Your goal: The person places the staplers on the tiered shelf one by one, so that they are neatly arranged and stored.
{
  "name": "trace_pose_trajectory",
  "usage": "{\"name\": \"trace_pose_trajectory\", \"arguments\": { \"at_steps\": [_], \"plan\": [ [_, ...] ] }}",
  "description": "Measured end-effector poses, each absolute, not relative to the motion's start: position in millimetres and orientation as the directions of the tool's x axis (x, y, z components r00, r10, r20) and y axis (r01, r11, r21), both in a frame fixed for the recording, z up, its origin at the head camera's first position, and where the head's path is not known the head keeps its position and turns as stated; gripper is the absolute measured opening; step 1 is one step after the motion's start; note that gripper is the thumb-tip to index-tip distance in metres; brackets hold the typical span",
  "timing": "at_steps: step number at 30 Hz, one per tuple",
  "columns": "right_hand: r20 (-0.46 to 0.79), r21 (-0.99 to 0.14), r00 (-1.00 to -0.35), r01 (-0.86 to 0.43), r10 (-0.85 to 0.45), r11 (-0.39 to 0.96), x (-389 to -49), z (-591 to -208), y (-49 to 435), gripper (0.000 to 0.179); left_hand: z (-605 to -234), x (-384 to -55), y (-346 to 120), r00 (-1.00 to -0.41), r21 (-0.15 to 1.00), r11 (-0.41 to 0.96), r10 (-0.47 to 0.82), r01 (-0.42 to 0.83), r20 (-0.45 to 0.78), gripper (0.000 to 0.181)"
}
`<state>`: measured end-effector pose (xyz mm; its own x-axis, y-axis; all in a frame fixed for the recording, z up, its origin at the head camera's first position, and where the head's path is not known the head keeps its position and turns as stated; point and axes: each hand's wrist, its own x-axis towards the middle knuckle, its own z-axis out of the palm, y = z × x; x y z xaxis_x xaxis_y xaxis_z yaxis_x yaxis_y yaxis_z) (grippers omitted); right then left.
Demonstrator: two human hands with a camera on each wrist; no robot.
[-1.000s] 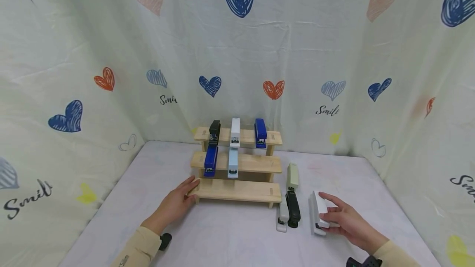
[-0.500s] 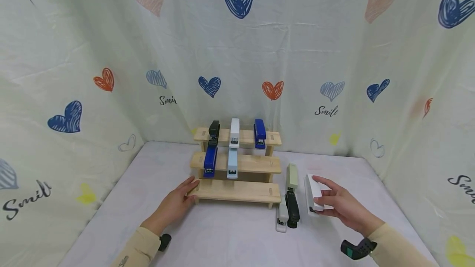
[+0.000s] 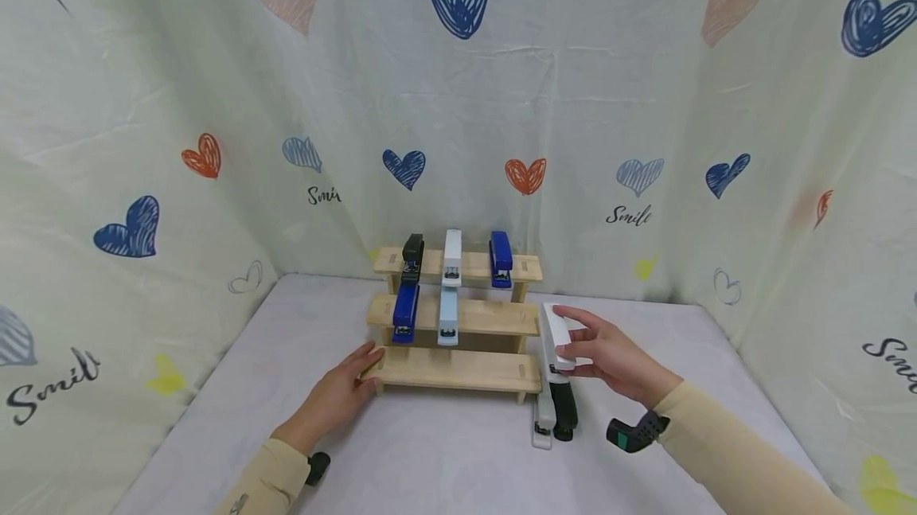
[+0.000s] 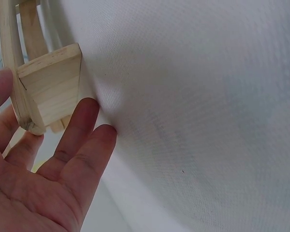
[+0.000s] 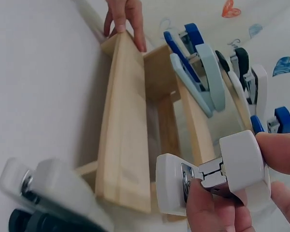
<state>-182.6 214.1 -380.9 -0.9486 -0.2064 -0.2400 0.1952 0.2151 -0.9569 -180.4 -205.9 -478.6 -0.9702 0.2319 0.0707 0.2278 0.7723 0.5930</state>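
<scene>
My left hand (image 3: 342, 389) pinches the left end of the bottom wooden shelf (image 3: 458, 370). My right hand (image 3: 614, 353) holds the white stapler (image 3: 556, 333) up by the right edge of the middle shelf (image 3: 494, 316). I think I'm on the carrying step; putting it beside the light blue stapler (image 3: 448, 314) would need a slow, flat slide left.

"What do we have carrying things?"
"We have a white table (image 3: 437, 459) across the lower frame, with a wooden rack (image 3: 458, 369) standing on it near centre."
"And on the rack?"
"Left to right up top, we see a black stapler (image 3: 411, 258), a white stapler (image 3: 452, 256) and a blue stapler (image 3: 501, 258); mid-tier, at left and centre, a dark blue stapler (image 3: 404, 314) and a light-blue stapler (image 3: 448, 316)."
"Directly on our table?"
"Right of centre, a grey-white stapler (image 3: 544, 415) beside a second black stapler (image 3: 563, 411)."
</scene>
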Motion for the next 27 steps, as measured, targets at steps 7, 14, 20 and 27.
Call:
{"name": "trace_pose_trajectory", "arguments": {
  "at_steps": [7,14,20,27],
  "plan": [
    [-0.243,-0.964,-0.932,0.200,-0.268,0.178,-200.3,-382.0,182.2,0.069,-483.0,-181.3,-206.9,-0.970,0.600,0.767,0.231,0.226,0.071,0.053],
    [-0.260,-0.961,-0.928,0.223,-0.267,0.163,-213.9,-384.7,161.1,0.065,-481.0,-180.4,-206.9,-0.970,0.604,0.763,0.232,0.228,0.073,0.053],
    [-0.251,-0.963,-0.931,0.214,-0.265,0.162,-218.4,-383.1,153.4,0.062,-478.9,-180.3,-206.9,-0.968,0.596,0.769,0.239,0.233,0.070,0.053],
    [-0.244,-0.967,-0.937,0.215,-0.251,0.138,-221.4,-380.0,147.4,0.061,-477.7,-180.4,-207.4,-0.966,0.594,0.766,0.244,0.244,0.082,0.053]
  ]
}}
